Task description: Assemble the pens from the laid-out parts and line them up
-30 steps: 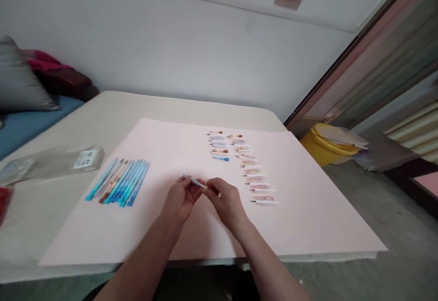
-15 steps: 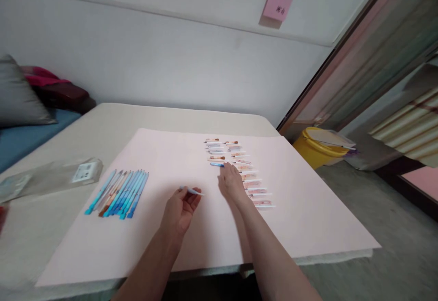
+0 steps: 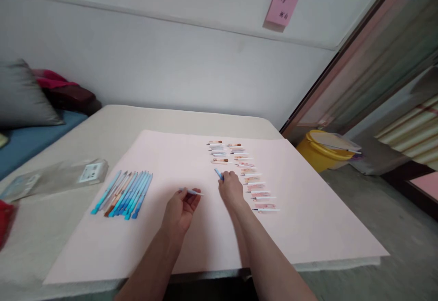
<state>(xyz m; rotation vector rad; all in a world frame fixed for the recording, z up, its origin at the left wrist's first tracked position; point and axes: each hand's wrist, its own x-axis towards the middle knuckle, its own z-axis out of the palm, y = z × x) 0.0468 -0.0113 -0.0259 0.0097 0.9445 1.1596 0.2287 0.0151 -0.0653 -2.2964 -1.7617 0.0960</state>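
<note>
My left hand (image 3: 180,207) is closed around a slim pale-blue pen part (image 3: 192,192) whose thin white end points right, above the pink sheet. Between the fingertips of my right hand (image 3: 231,188) is a short blue pen piece (image 3: 218,173), tilted, its lower end hidden by the fingers. Beside that hand lie several pen parts (image 3: 260,194) in a column, patterned pieces with thin white sticks. Farther back, a second short column of similar pieces (image 3: 219,160) includes brown ones. To the left, several blue, grey and brown pens (image 3: 128,196) lie side by side.
A pink sheet (image 3: 308,228) covers much of the pale table (image 3: 119,116). Clear plastic packaging (image 3: 65,176) lies at the left, with a red item (image 3: 5,219) near the edge. A yellow bucket (image 3: 311,153) stands on the floor at right; the wall (image 3: 171,64) is behind.
My right hand has drawn the blue pen piece toward me, away from the columns, and turned it from level to tilted. My left hand keeps nearly the same place. The view shifted slightly.
</note>
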